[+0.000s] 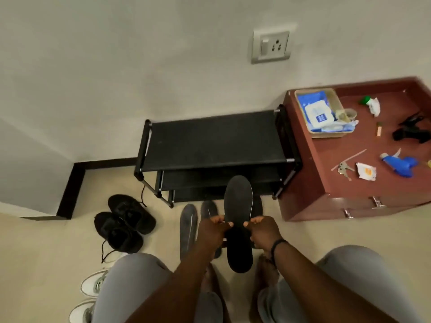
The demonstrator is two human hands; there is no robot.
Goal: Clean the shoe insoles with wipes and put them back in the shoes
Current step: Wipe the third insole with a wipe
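While both hands, left (213, 231) and right (263, 230), are gripping one insole (239, 206) (no wipe visible), others are lying on the floor (46, 241), shoes (126, 221) waiting.

Both forearms reach forward and down between the bent knees, converging toward the middle. The left hand (213, 231) and right hand (264, 231) sit level and close together, fingers curled inward, thumbs and fingertips pinching opposite edges of the black insole (239, 201). A dark band circles the right wrist.
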